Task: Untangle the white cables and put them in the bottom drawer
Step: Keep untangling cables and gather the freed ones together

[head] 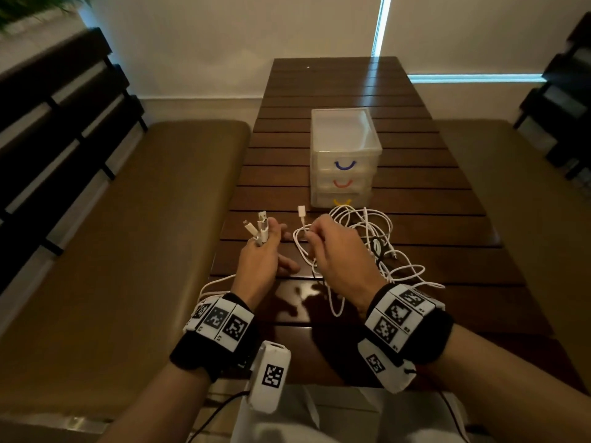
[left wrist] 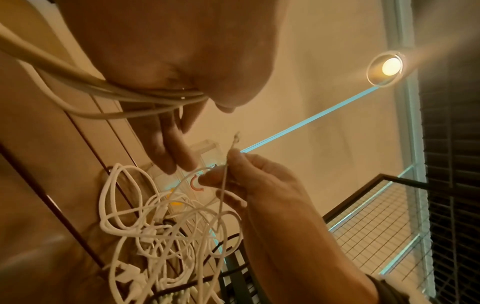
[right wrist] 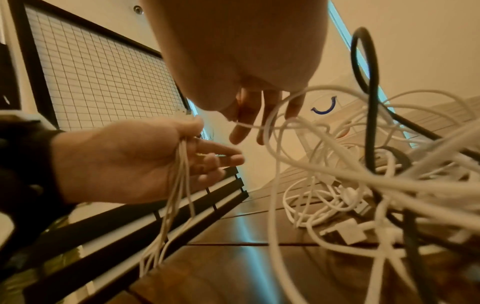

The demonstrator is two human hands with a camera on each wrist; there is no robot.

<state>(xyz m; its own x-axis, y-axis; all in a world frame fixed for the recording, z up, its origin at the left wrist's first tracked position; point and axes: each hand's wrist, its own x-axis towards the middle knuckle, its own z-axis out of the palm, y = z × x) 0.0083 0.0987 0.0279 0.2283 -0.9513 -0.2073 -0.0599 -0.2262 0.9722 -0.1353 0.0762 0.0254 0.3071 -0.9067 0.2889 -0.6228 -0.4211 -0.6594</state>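
A tangle of white cables (head: pixel 367 231) lies on the dark slatted table (head: pixel 319 91), right in front of a translucent three-drawer unit (head: pixel 345 155). Its bottom drawer (head: pixel 341 202), with a yellow handle, looks closed. My left hand (head: pixel 267 233) grips a bundle of several white cable ends (head: pixel 259 226) with the plugs pointing up; the strands (right wrist: pixel 179 185) hang below the palm. My right hand (head: pixel 311 233) pinches one white cable (head: pixel 302 220) just below its plug, beside the tangle (left wrist: pixel 155 226). A black cable (right wrist: pixel 369 102) loops through the white ones.
Tan cushioned benches (head: pixel 128 235) flank the table on both sides, with black framed mesh backs (right wrist: pixel 98 78). The unit's blue handle (head: pixel 344 165) and red handle (head: pixel 342 183) sit above the yellow one. The table's far half (head: pixel 335 78) lies beyond the unit.
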